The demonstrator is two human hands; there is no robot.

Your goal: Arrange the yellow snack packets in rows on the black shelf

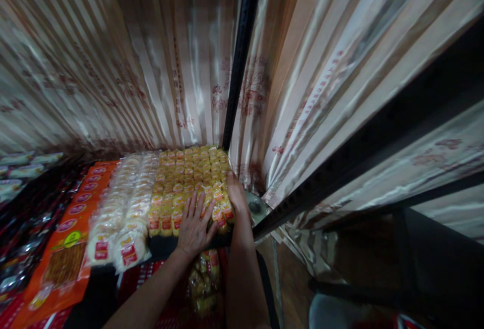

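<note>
Rows of small yellow wrapped snack packs (183,172) stand on a dark shelf in front of a curtain. Over the front right part of these rows lies my left hand (194,220), palm down with its fingers spread. At the rows' right side is my right hand (236,193), its fingers stretched forward along the end packs. Neither hand appears to grip a pack. Beside the yellow packs, to the left, run two rows of round white wrapped cakes (128,245). Below the shelf edge, more yellow packs in clear wrap (204,281) show between my forearms.
Orange snack bags (71,233) and dark shiny packets (32,218) fill the shelf further left. A black metal post (242,56) rises behind the packs, and a thick dark bar (340,157) slants across the right. Pleated curtains (181,56) hang behind.
</note>
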